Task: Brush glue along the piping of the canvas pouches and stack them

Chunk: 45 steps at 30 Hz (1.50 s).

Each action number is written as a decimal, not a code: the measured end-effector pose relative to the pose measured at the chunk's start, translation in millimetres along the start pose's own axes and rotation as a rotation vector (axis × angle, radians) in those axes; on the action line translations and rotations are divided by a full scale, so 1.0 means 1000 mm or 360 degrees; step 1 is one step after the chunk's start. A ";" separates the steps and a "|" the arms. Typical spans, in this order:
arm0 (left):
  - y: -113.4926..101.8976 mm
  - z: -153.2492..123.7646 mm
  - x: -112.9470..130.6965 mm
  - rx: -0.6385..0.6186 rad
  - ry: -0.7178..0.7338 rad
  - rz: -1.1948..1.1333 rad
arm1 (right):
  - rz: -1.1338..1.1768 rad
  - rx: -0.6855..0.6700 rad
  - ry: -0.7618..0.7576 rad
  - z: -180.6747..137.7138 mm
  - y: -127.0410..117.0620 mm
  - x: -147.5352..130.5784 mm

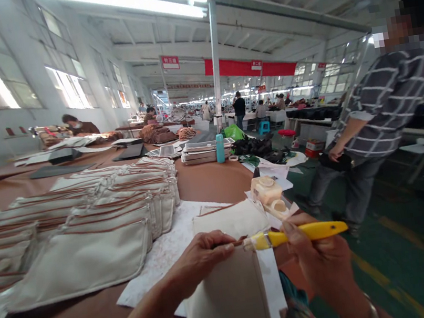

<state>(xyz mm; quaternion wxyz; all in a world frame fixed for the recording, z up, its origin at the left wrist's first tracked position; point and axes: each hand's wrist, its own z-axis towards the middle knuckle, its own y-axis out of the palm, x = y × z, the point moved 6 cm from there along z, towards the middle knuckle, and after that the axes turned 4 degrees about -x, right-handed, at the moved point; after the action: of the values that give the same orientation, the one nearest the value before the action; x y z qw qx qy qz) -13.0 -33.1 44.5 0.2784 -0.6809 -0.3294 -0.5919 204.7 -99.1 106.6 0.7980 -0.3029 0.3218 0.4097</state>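
My right hand is closed round a yellow-handled brush, whose bristle end touches the top edge of a tan leather piece. My left hand pinches that same top edge, fingers pressed together, and holds the piece up over the table's near edge. A white paper strip hangs beside the piece. Just beyond lie a cream fabric panel and a small glue pot on paper.
Rows of cream zip pouches overlap across the brown table. A teal bottle and stacked panels stand further back. A person in a plaid shirt stands in the green-floored aisle at right. Other workers sit at distant tables.
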 end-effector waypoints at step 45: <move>0.068 -0.087 0.054 0.0287 0.1755 0.2564 | 0.0376 -0.0680 0.0306 -0.009 -0.026 -0.050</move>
<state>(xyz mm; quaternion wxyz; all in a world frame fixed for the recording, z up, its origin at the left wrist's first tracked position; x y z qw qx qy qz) -9.8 -136.1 110.8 0.7649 -0.3061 0.3664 -0.4324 201.6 -141.9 145.2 0.6283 -0.4624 0.3355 0.5281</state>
